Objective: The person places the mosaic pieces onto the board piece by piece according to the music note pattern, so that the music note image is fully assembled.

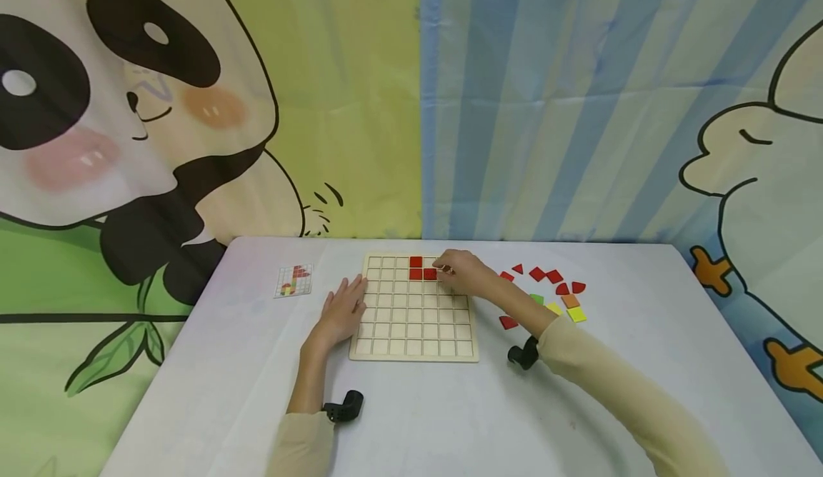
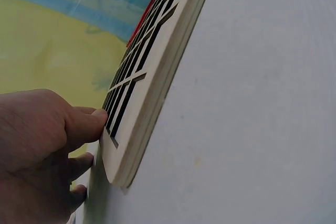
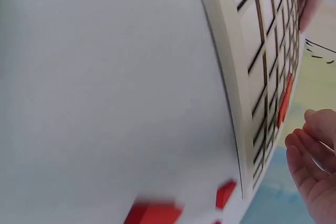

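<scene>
A square wooden grid board (image 1: 409, 356) lies on the white table, with red square tiles (image 1: 416, 263) in cells near its far edge. My left hand (image 1: 343, 309) rests at the board's left edge, fingers stretched forward; in the left wrist view its thumb (image 2: 86, 127) touches the rim. My right hand (image 1: 464, 272) reaches over the board's far right part, fingertips right beside the rightmost red tile (image 1: 430, 274). In the right wrist view the right hand (image 3: 315, 156) has loosely bent fingers, and no piece shows between them.
Left of the board lies a small pattern card (image 1: 294, 281) with a coloured grid figure. To the right, loose pieces are scattered: red tiles (image 1: 554, 276), an orange tile (image 1: 569, 300), a yellow tile (image 1: 576, 314) and a green piece (image 1: 536, 298), partly under the right forearm. A printed curtain (image 1: 514, 106) stands behind the table.
</scene>
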The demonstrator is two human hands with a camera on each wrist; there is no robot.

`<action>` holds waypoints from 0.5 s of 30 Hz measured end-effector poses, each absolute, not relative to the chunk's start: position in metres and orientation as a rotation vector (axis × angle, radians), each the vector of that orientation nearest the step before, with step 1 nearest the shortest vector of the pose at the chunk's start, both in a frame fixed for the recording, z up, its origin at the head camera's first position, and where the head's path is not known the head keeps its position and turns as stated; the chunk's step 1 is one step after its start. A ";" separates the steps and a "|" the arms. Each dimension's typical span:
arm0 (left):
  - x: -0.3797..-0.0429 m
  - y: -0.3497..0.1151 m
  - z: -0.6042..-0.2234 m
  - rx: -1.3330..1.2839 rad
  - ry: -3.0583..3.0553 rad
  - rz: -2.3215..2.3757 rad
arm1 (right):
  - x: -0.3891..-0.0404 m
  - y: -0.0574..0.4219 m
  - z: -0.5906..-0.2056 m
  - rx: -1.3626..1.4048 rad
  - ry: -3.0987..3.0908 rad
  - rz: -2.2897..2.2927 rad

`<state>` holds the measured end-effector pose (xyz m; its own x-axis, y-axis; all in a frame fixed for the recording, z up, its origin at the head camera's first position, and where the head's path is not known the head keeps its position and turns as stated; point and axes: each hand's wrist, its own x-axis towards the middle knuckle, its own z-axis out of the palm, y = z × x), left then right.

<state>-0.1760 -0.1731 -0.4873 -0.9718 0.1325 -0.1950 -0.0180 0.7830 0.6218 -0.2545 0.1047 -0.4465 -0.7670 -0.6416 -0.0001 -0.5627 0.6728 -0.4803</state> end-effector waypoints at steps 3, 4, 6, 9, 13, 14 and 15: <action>-0.176 -0.174 -0.486 0.090 2.747 0.956 | -0.249 0.122 -0.440 -0.958 2.741 -0.671; -0.176 -0.174 -0.486 0.091 2.748 0.959 | -0.247 0.129 -0.439 -0.948 2.751 -0.661; -0.176 -0.174 -0.486 0.091 2.749 0.959 | -0.243 0.143 -0.436 -0.916 2.771 -0.637; -0.176 -0.175 -0.486 0.087 2.747 0.958 | -0.238 0.166 -0.437 -0.853 2.802 -0.592; -0.176 -0.175 -0.488 0.090 2.744 0.948 | -0.237 0.199 -0.440 -0.771 2.849 -0.520; -0.176 -0.175 -0.489 0.090 2.741 0.948 | -0.237 0.207 -0.440 -0.753 2.861 -0.505; -0.176 -0.175 -0.489 0.090 2.742 0.948 | -0.238 0.216 -0.441 -0.737 2.873 -0.494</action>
